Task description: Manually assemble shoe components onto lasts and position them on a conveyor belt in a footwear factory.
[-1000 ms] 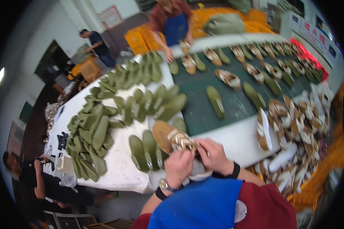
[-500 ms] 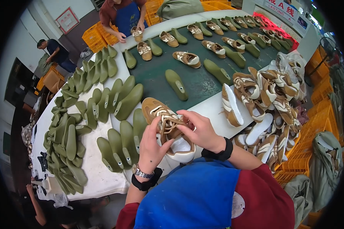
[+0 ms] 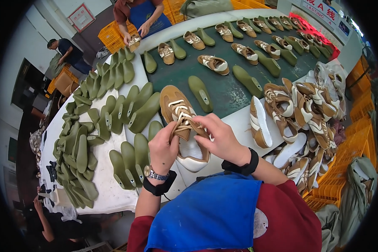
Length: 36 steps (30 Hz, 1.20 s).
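A tan-and-white sneaker [image 3: 175, 99] is held in front of me, its toe away from me and its heel near my blue apron. My left hand [image 3: 161, 148] grips its left side, with thumb and fingers at the lacing beside the tongue. From the other side my right hand [image 3: 222, 140] pinches the laces [image 3: 185, 122] at the top of the tongue. The white lining shows in the opening. Olive-green shoe lasts [image 3: 139, 156] stand close to my left hand on the white table. A single last [image 3: 200, 93] lies beyond the sneaker on the green belt.
Many more lasts [image 3: 82, 153] cover the table at left. Sneakers and lasts sit in rows on the green belt [image 3: 172, 79]. A heap of sneakers [image 3: 300, 111] lies at right, beside orange crates [image 3: 344, 157]. Across the belt a co-worker in a blue apron [image 3: 149, 19] handles a sneaker [image 3: 133, 43].
The sneaker's toe has swung up and right, so it points more straight away from me. My fingers stay at the laces. The co-worker's sneaker has moved left and down toward the lasts.
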Available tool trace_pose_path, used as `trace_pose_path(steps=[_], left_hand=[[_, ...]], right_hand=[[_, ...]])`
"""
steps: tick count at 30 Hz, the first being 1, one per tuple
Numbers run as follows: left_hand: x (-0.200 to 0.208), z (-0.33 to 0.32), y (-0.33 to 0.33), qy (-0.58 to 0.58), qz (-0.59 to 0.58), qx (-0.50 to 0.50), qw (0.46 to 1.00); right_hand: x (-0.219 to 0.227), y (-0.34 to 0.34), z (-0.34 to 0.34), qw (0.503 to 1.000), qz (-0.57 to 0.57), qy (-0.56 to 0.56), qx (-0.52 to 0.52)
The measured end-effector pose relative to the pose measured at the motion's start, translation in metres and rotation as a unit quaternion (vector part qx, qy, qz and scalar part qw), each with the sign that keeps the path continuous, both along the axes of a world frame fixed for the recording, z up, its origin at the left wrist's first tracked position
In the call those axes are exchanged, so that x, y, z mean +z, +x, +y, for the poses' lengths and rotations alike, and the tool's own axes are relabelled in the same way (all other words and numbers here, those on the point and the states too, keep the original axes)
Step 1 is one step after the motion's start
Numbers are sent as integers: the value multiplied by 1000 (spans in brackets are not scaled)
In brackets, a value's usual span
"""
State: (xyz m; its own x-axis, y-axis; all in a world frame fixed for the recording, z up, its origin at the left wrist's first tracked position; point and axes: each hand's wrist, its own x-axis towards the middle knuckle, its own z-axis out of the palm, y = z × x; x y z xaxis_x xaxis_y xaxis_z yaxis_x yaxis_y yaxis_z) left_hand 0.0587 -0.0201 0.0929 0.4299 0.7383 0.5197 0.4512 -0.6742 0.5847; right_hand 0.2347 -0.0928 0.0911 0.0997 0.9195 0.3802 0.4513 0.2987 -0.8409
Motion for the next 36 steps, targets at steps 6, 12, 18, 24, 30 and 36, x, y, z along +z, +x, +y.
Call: trace_pose_path(steps=[6, 12, 18, 24, 30, 36], left_hand=[[3, 3, -1, -46, -24, -37, 998], [-2, 30, -6, -545, -422, -136, 711], [-32, 21, 4, -601, -531, -196, 564], [-23, 41, -18, -549, -531, -160, 625], [-31, 49, -11, -559, -559, -139, 596], [-82, 97, -38, -589, -488, -38, 643]], right_hand=[[10, -5, 27, 956, -276, 86, -40], [-4, -4, 42, 979, -126, 160, 3], [-12, -19, 50, 910, 392, 63, 124], [-25, -3, 36, 995, 30, 96, -14], [-27, -15, 15, 968, 22, -119, 220], [-28, -5, 55, 958, 85, -117, 249]])
